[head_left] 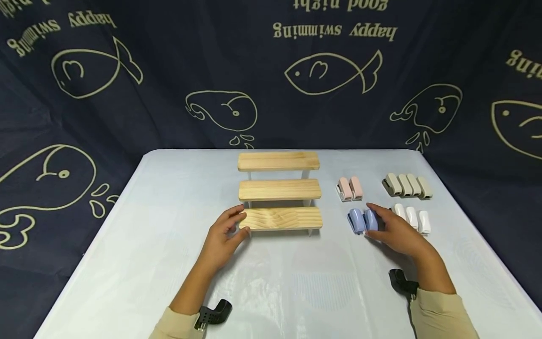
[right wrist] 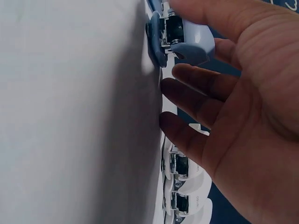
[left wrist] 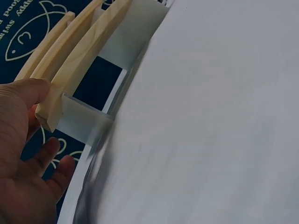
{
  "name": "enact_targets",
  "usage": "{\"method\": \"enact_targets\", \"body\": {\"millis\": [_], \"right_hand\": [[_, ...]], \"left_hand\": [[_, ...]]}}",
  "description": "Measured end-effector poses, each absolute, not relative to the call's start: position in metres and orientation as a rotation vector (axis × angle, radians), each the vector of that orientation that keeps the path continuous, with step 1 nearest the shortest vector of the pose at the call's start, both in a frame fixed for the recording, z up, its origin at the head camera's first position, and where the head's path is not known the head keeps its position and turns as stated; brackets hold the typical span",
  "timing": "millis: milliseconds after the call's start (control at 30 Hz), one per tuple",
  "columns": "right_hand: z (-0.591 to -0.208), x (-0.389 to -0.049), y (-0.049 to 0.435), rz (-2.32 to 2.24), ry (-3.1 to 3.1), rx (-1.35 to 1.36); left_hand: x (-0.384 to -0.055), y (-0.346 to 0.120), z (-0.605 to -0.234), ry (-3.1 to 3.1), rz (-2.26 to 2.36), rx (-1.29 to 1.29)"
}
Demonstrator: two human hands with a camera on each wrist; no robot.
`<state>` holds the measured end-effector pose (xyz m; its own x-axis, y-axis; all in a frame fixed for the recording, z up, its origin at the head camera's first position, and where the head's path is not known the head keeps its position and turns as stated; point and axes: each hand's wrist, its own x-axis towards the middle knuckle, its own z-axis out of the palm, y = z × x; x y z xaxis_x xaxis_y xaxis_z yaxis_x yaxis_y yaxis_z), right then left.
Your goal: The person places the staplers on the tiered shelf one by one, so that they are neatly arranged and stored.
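In the head view, the left hand (head_left: pixel 222 238) is holding the left end of the front wooden step (head_left: pixel 281 219) of a three-tier riser (head_left: pixel 277 161). The right hand (head_left: pixel 398 230) is closing thumb and index finger around the right blue hole punch (head_left: pixel 370 219), which is standing on the table (head_left: pixel 322 282) beside the left blue hole punch (head_left: pixel 357 220). Pink punches (head_left: pixel 349 188) are sitting behind, white punches (head_left: pixel 410 218) and beige punches (head_left: pixel 406 185) to the right.

In the left wrist view, thumb and index finger are bracketing the plank's end loosely, the others hanging free beside a translucent support (left wrist: pixel 86 119).

In the right wrist view, thumb and index finger are pinching the punch's shell while the other fingers are spreading clear. The punch is probably light and stiff, its glossy plastic slightly slippery; since a black spring (right wrist: pixel 175 29) is showing, gripping its sides should avoid squeezing the lever.
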<state>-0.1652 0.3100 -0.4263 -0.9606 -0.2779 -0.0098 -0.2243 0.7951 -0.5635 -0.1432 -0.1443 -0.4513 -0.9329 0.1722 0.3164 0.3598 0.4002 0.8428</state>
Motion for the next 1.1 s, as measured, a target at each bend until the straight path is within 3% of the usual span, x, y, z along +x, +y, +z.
{"method": "enact_targets", "body": {"millis": [1100], "right_hand": [[-0.4308,-0.1659,0.3085,-0.884,3.019,-0.36]], "left_hand": [[-0.1444,-0.1457,-0.4553,-2.497,-1.717,-0.417]]}}
